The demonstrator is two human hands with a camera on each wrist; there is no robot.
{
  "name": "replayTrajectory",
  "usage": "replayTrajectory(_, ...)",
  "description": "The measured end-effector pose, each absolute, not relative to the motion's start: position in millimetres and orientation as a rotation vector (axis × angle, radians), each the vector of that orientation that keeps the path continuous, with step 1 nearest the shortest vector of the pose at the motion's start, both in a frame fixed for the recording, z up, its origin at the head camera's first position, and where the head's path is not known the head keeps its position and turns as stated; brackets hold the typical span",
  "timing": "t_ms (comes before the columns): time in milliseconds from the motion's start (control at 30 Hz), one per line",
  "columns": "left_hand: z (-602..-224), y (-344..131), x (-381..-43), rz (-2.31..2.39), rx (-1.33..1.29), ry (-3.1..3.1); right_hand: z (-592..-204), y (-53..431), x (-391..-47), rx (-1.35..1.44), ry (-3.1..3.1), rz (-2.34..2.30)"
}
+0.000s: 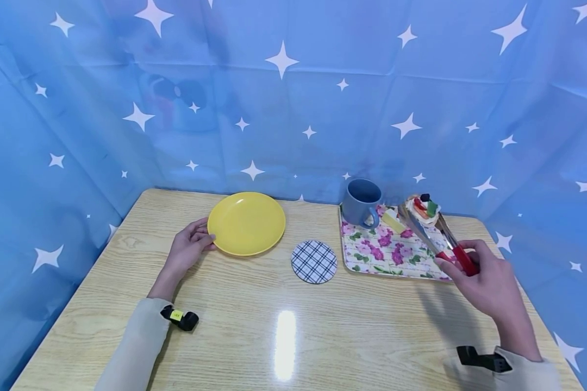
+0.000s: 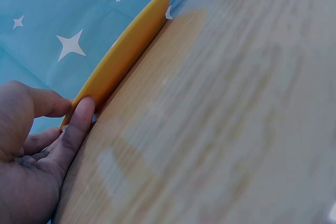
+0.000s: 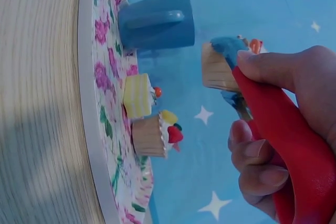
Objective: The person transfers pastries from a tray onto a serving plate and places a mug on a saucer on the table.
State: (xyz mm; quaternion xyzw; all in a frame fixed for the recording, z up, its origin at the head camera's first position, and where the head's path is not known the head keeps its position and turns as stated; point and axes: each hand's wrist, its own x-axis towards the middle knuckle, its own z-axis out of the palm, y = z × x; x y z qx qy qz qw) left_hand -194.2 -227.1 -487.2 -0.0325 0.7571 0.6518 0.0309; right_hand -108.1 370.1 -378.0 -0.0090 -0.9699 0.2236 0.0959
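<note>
My left hand (image 1: 188, 245) pinches the left rim of a yellow plate (image 1: 246, 224) between thumb and fingers. In the left wrist view the plate (image 2: 126, 51) lies low at the table surface. My right hand (image 1: 491, 277) grips red-handled tongs (image 1: 464, 262). Between their metal ends is a toy cupcake (image 1: 423, 209) with fruit on top, held above a floral tray (image 1: 367, 263). The right wrist view shows this cupcake (image 3: 214, 69) apart from the tray. On the tray stand a yellow cake slice (image 3: 137, 95) and another cupcake (image 3: 148, 136), hidden in the head view.
A blue mug (image 1: 358, 209) stands at the tray's back left, handle toward the front right. Between plate and tray lies a round checked coaster (image 1: 314, 262). The wooden table (image 1: 225, 336) reaches back to a blue star-patterned curtain (image 1: 274, 108).
</note>
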Motion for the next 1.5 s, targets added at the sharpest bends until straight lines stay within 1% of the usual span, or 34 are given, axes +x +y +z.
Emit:
replayTrajectory(833, -486, -227, -193, 2.018, -0.089, 2.33, -371, 344, -104, 0.105, -2.816, 0.7)
replayTrajectory(1500, -483, -227, -192, 2.02, -0.097, 2.333, -375, 324, -106, 0.215, -2.79, 0.702)
